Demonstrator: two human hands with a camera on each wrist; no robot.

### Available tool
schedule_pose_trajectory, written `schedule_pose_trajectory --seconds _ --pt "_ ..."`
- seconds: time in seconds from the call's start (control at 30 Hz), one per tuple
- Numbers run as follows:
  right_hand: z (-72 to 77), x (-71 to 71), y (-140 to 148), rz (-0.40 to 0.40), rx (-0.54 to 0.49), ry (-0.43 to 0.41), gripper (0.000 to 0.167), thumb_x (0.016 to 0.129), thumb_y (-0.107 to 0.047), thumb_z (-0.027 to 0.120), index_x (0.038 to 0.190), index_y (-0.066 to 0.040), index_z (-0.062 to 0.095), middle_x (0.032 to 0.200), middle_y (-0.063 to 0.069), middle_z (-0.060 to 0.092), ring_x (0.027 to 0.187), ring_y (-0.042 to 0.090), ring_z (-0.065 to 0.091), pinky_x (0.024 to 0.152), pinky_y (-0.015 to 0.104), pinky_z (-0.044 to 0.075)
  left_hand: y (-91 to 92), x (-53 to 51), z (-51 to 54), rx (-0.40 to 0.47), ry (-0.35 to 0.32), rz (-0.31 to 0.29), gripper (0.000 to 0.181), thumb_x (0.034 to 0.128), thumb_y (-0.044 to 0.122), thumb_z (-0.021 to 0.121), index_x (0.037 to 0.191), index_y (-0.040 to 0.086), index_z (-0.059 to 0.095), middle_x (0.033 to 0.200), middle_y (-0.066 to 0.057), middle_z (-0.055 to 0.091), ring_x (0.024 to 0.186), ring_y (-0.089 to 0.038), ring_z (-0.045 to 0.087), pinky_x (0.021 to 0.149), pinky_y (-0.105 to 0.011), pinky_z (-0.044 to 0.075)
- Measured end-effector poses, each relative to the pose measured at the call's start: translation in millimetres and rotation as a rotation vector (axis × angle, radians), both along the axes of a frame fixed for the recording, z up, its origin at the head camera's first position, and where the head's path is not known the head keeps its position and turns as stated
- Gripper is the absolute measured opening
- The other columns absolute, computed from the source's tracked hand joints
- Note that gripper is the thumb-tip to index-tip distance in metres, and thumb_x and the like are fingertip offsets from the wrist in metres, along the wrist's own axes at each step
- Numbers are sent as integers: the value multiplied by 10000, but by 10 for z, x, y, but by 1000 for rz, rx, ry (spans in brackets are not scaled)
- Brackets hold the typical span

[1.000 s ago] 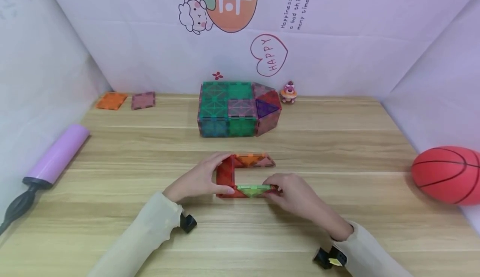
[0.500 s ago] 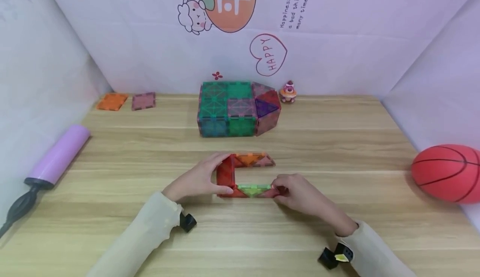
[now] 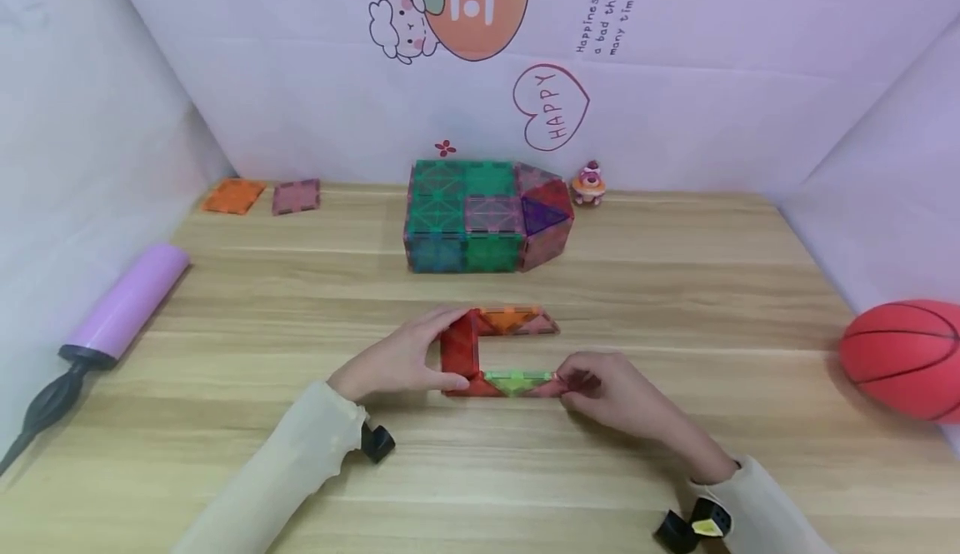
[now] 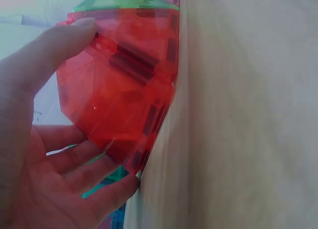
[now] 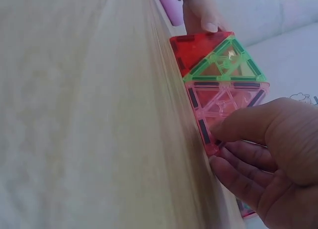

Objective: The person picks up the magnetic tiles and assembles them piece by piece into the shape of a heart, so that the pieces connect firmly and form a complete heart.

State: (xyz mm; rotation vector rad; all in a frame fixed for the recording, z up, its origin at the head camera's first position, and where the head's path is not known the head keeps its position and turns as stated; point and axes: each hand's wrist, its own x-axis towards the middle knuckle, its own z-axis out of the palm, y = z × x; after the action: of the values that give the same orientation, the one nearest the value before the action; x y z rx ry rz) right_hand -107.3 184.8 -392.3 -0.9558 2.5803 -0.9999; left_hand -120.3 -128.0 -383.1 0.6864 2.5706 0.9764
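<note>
A U-shaped build of translucent magnetic tiles stands on the table. Its left end is a red tile [image 3: 459, 344]. My left hand [image 3: 405, 358] holds that end, thumb on the near side and fingers round the back; the left wrist view shows the thumb on the red plastic [image 4: 119, 85]. Along the near side, a green triangle tile [image 5: 229, 62] adjoins a pink triangle tile [image 5: 221, 101]. At its outer corner my right hand [image 3: 618, 391] pinches the pink triangle between thumb and fingers. The far side has an orange triangle tile [image 3: 508, 319] and a pinkish one [image 3: 542, 323].
Behind stands a boxy tile build [image 3: 465, 217] with a pointed right end, beside a small bear figurine [image 3: 588, 183]. Loose orange [image 3: 234, 196] and pink [image 3: 296, 197] tiles lie back left. A purple hand pump [image 3: 131, 300] is left, a red ball [image 3: 903, 360] right.
My right hand has slid a little to the right along the near side, uncovering more of the pink triangle tile. My left hand keeps its hold on the red end.
</note>
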Motion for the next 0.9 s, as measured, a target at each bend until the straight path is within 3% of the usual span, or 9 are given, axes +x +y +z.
schedule_pose_trajectory --seconds 0.13,0.3,0.4,0.5,0.63,0.73,0.9 --pt "-39 31 38 -8 -34 12 174 799 2 701 909 -126 661 876 -30 683 804 52 623 697 237 543 -72 -40 29 -51 -7 -1 836 816 542 674 1491 195 324 1512 -21 363 1379 -250 360 1081 -471 373" --pt "-60 44 37 -7 -39 13 169 805 -18 708 924 -127 656 868 -35 679 803 37 611 692 225 537 -392 -120 73 -116 91 3 649 903 401 628 1415 54 429 1390 -115 507 1291 -294 470 1058 -485 389" --pt "-72 45 38 -2 -46 14 167 807 -21 708 919 -130 652 858 -21 676 794 29 597 687 222 529 -636 -222 137 -160 125 72 558 935 295 600 1363 -34 456 1323 -216 534 1217 -371 513 1013 -526 413" --pt "-75 41 40 4 -51 19 160 809 -25 708 905 -136 646 840 -9 670 776 20 572 678 217 514 -900 -423 213 -212 121 178 540 956 240 554 1335 -124 428 1311 -330 487 1202 -468 476 1006 -581 384" --pt "-70 32 22 5 -46 28 169 804 -22 708 897 -142 634 813 -40 643 739 8 532 649 203 484 -1257 -816 279 -279 94 306 593 967 235 499 1338 -201 346 1323 -417 402 1217 -548 398 1018 -628 331" --pt "-59 28 -12 7 -45 14 168 804 -16 706 898 -136 634 808 -61 630 719 2 517 627 193 474 -1494 -1100 302 -339 51 358 673 973 272 454 1368 -230 241 1368 -468 275 1256 -593 300 1041 -656 274" --pt "-62 37 -49 12 -56 -23 155 810 -19 706 895 -128 637 790 -68 605 674 -1 488 582 181 457 -1714 -1394 285 -428 -91 378 805 989 370 368 1420 -207 9 1444 -462 -36 1342 -604 14 1101 -660 94"
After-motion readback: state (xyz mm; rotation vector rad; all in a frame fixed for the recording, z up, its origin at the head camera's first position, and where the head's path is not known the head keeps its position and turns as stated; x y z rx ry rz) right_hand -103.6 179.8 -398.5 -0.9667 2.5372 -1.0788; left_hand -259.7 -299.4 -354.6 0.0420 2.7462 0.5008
